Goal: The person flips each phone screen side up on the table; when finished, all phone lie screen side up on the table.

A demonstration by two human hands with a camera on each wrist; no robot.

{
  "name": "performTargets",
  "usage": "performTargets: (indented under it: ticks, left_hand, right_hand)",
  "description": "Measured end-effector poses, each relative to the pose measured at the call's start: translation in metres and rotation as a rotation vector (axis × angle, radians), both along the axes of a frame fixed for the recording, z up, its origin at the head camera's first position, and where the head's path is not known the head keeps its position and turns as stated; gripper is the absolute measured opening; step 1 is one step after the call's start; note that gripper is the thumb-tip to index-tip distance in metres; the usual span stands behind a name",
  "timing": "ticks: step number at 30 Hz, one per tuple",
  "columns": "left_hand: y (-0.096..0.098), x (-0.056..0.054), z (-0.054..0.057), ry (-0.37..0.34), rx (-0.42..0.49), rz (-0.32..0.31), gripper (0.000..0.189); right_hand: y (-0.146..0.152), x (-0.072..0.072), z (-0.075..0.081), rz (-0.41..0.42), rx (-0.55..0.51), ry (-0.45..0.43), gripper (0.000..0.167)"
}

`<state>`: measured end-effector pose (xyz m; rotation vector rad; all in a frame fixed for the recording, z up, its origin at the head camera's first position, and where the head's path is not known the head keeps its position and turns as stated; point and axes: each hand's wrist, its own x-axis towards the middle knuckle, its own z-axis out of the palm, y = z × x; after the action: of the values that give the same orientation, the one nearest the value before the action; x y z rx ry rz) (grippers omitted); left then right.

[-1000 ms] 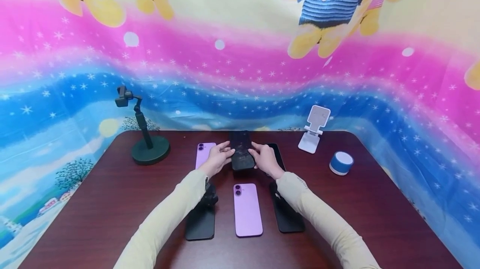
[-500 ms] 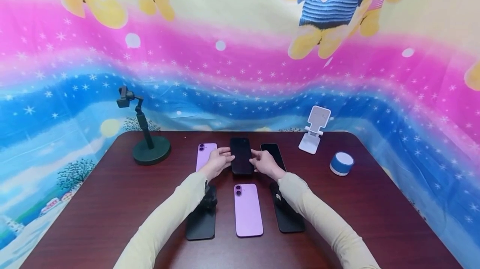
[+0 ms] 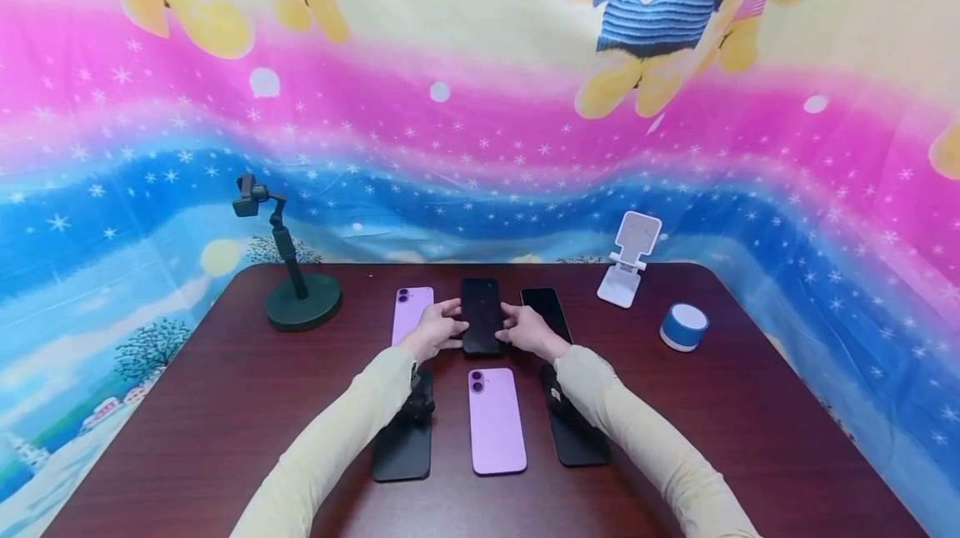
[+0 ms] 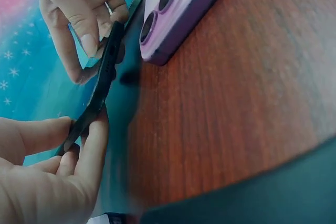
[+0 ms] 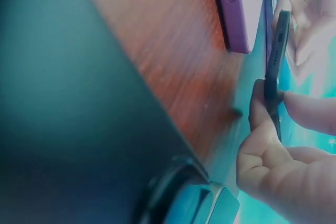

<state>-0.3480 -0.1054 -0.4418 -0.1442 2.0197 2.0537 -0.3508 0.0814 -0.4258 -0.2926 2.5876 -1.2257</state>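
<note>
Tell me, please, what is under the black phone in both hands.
Fingers of the left hand and right hand reach beneath the black phone, with the table below. Its underside and the table directly beneath are covered in the head view.

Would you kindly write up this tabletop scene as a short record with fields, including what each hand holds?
Surface: wood-grain table
Left hand: pinches the left edge of the central black smartphone
Right hand: pinches that phone's right edge
Far row, sides: far purple smartphone, left; far black smartphone, right
Near row: near purple smartphone, camera side up, between two black smartphones, both partly hidden by the arms
Back left: dark green stand
Back right: white phone stand, blue-and-white cylinder
Backdrop: printed cloth
</note>
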Motion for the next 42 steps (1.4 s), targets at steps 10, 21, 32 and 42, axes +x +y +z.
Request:
performTargets:
  ticks: [10,21,32,42]
  left_hand:
    - [0.003,-0.001,-0.003,0.015,0.007,0.022,0.059]
    - [0.007,0.001,0.001,-0.006,-0.010,0.034,0.056]
    - [0.013,0.008,0.008,0.029,-0.111,0.062,0.050]
    - [-0.007,-0.076,-0.108,0.164,-0.064,0.027,0.047]
  right_hand:
    - [0.001,-0.007,-0.007,-0.004,-0.110,-0.112,0.086]
    - [0.000,-0.003,-0.005,0.018,-0.077,-0.143,0.093]
    - [0.001,0.001,-0.001,-0.017,-0.122,-0.263,0.089]
    - [-0.002,0.003,-0.001,-0.027,-0.158,-0.286,0.087]
